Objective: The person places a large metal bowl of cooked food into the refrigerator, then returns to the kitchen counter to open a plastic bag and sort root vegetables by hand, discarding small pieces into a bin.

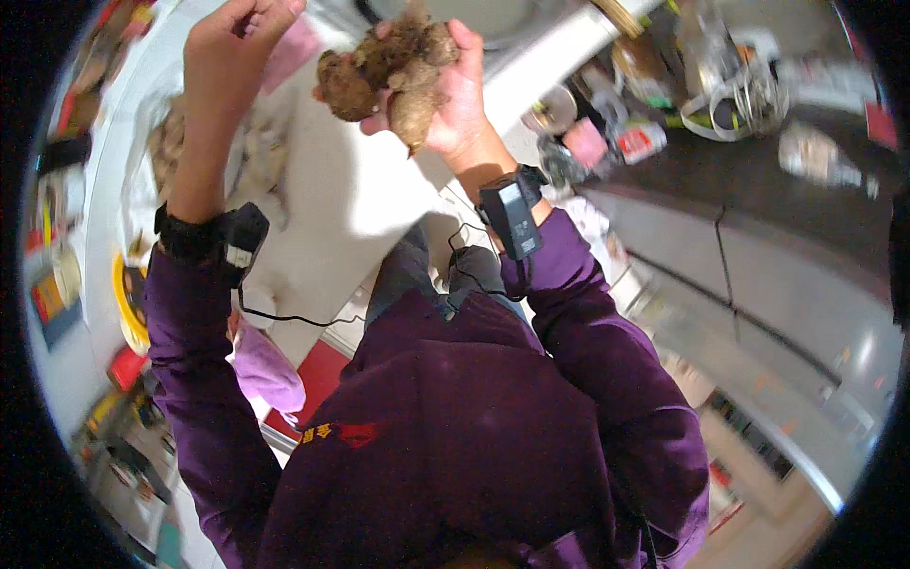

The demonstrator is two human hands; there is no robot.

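Note:
My right hand (462, 99) holds a knobby brown clump of tubers (416, 78) from below, its fingers and thumb around the sides. The clump is rough, with dark soil-like patches and several rounded lobes. Up at the left of the top edge, apart from the clump, is my left hand (238, 32) with curled fingers. The picture's edge cuts off part of it, so whether it pinches anything is hidden. Behind my left forearm, more pale brown tubers (263, 146) lie in what looks like a clear plastic bag on the white tabletop (320, 185).
A pink cloth (293, 53) lies past my left wrist. A round basin or pan (490, 18) is at the top. On the dark counter (739, 167) at right stand jars, a can (640, 141) and a bottle (814, 153). A black cable (306, 321) hangs from my left wrist device.

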